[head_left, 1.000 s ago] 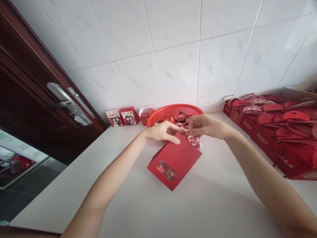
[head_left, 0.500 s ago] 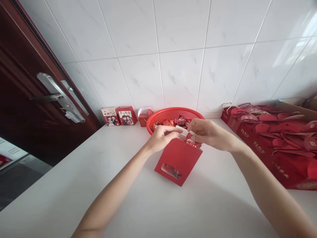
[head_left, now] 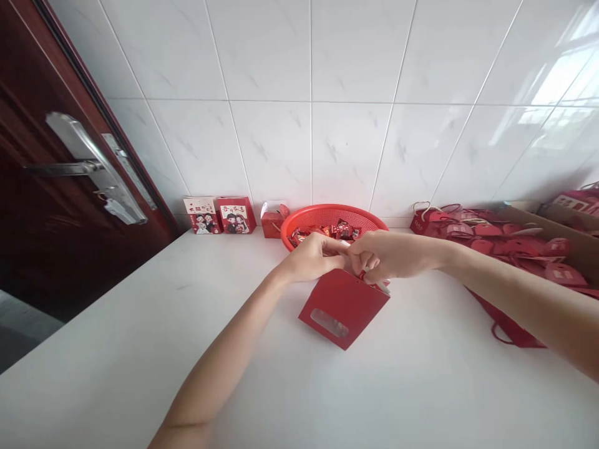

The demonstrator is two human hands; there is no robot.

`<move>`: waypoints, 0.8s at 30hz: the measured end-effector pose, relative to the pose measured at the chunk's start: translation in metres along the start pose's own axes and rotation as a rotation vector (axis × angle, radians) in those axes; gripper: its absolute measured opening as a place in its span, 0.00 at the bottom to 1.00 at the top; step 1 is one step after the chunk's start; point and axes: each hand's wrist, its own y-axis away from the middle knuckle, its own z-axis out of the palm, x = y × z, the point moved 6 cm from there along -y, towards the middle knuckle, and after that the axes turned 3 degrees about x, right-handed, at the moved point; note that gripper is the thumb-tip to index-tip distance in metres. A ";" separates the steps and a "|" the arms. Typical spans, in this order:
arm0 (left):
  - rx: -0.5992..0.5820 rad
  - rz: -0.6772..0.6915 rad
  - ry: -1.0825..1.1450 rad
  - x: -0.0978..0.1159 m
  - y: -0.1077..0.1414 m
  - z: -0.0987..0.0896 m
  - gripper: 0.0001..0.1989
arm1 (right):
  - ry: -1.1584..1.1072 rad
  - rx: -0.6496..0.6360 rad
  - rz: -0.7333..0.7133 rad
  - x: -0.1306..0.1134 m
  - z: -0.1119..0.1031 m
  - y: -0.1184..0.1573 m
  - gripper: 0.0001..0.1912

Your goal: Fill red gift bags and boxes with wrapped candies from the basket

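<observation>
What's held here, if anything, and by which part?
The left hand holds the red bag by its top edge; the right hand is at its opening, any grip hidden.

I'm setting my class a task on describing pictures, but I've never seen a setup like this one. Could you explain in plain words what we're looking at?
There is no machine: these are a person's own two bare hands. Every picture comes from one camera worn on the head, looking forward and down, so the forearms reach in from below and the right.

The left hand holds the top edge of a red paper bag with a small window. The right hand has its fingertips at the bag's opening; what they grip is mostly hidden.

Behind, on the white tabletop, sits a red basket of small wrapped packets. To its left stand two cartoon-printed bags and a small red box; to its right are many red bags.
</observation>
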 end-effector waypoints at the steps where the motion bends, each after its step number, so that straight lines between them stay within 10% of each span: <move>1: 0.000 0.001 -0.015 0.000 0.001 -0.001 0.17 | 0.005 0.001 0.016 -0.002 0.002 -0.003 0.06; 9: 0.030 -0.087 -0.056 -0.017 0.001 -0.021 0.15 | -0.264 0.074 0.231 0.007 0.028 -0.028 0.07; 24: -0.071 -0.166 -0.005 -0.028 0.003 -0.034 0.15 | -0.161 -0.360 0.414 -0.012 0.053 -0.051 0.14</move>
